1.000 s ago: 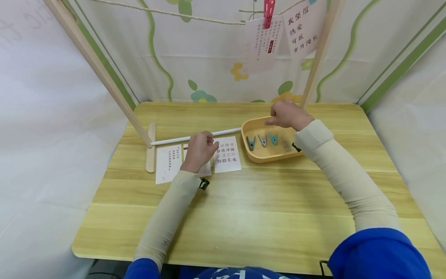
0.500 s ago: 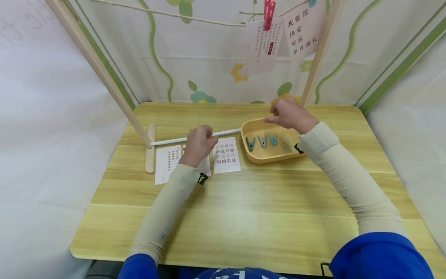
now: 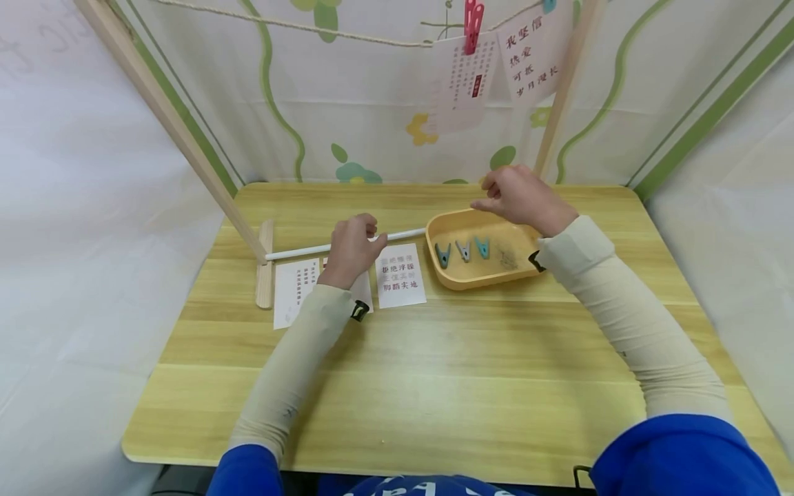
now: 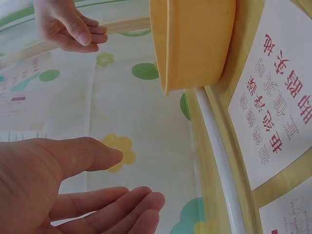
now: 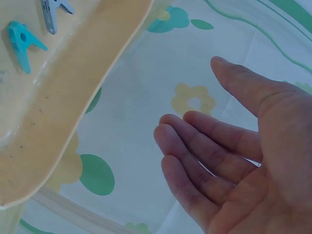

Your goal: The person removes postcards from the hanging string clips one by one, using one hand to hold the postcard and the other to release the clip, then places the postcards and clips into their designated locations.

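My left hand (image 3: 352, 251) hovers over the pale wood-grain tabletop (image 3: 434, 386), its grip released, fingers loosely bent and the thumb apart. At its four o'clock lies a white rectangular paper card with red characters (image 3: 401, 275); at eight o'clock lies a white card with small vertical print (image 3: 294, 293). A third one, between them, is partly hidden by my arm. My right hand (image 3: 526, 200), likewise relaxed and grasping nothing, hangs above the back edge of a yellow rounded plastic tray (image 3: 477, 282). Inside, around my right hand's eight o'clock, sit three small plastic clips: dark blue-grey (image 3: 443, 256), light grey (image 3: 463, 251) and teal (image 3: 482, 248). At its eleven o'clock, pink plastic clips (image 3: 473, 27) stand at the top of a hanging printed card (image 3: 465, 86).
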Tool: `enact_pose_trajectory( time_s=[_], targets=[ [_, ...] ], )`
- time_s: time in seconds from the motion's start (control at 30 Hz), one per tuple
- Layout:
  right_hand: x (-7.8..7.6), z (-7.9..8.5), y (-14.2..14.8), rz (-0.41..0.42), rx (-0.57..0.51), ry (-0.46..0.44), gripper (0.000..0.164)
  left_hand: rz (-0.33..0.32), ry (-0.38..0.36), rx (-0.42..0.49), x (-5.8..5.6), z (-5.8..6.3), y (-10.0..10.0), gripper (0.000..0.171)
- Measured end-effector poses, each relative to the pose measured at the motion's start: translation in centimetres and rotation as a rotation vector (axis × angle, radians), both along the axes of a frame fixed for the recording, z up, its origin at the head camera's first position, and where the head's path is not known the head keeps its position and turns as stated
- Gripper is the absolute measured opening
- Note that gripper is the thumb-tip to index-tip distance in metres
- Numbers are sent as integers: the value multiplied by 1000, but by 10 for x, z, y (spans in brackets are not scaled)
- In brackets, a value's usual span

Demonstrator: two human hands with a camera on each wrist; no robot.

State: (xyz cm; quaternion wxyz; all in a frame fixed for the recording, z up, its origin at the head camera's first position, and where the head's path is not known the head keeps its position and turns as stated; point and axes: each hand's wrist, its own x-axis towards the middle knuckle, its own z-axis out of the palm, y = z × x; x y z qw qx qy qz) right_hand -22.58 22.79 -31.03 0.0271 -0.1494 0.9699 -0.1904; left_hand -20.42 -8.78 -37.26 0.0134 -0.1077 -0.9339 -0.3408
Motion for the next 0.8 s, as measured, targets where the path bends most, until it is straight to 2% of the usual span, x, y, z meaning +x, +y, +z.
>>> enact_pose_trajectory(
  time_s=[0.07,0.17,0.53,0.8],
  targets=[
    [1,3,0,-16,-17,-17,51,2,4,12,-2,0,0,36],
    [3,6,0,-24,-45,5,49,8,12,34,-4,1,1,36],
    [12,14,-4,-21,-109,173,43,-10,58,83,-14,7,3,35],
    [16,23,-5,1,-134,350,36,3,154,118,-22,12,6,32]
  ],
)
